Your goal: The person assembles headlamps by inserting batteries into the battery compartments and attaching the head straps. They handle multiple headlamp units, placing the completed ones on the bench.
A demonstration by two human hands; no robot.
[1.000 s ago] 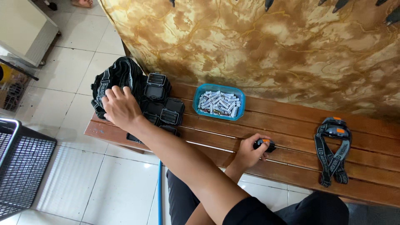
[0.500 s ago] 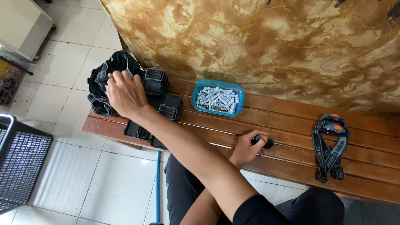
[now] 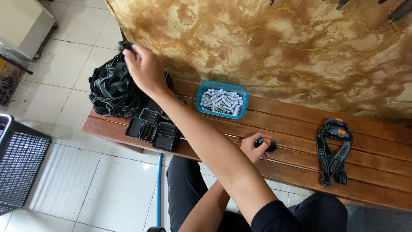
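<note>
Head view, looking down on a wooden slat bench [image 3: 300, 129] set against a mottled brown-and-cream wall [image 3: 266, 38].

Right hand [image 3: 146, 68]: we see it raised over the far left end of the bench, arm stretched across the frame. The fingers are curled in, nearly closed, and pinch a small dark piece [image 3: 125, 46] at the fingertips; motion blur hides what exactly the piece is. Directly under the hand lies a heap of black straps [image 3: 113, 88] with pale lettering, spilling over the bench's left end.

Left hand [image 3: 253, 148]: it rests on the front slats near the middle of the bench. The fingers are wrapped round a small black headlamp body [image 3: 266, 145] with an orange button on top. The grip is closed; the lamp sits against the wood or just above it, and we cannot tell which.

Other things noted:
- A cluster of open black plastic housings [image 3: 152, 129] lies on the bench just beside the strap heap, toward the front edge.
- A teal tray [image 3: 221, 100] filled with small silver batteries sits on the back slats, between the two hands.
- One finished headlamp with its strap [image 3: 334, 148], black with orange buttons, lies well apart at the right end of the bench.
- A black mesh basket [image 3: 19, 165] stands on the white tiled floor [image 3: 107, 189], left of the bench.
</note>
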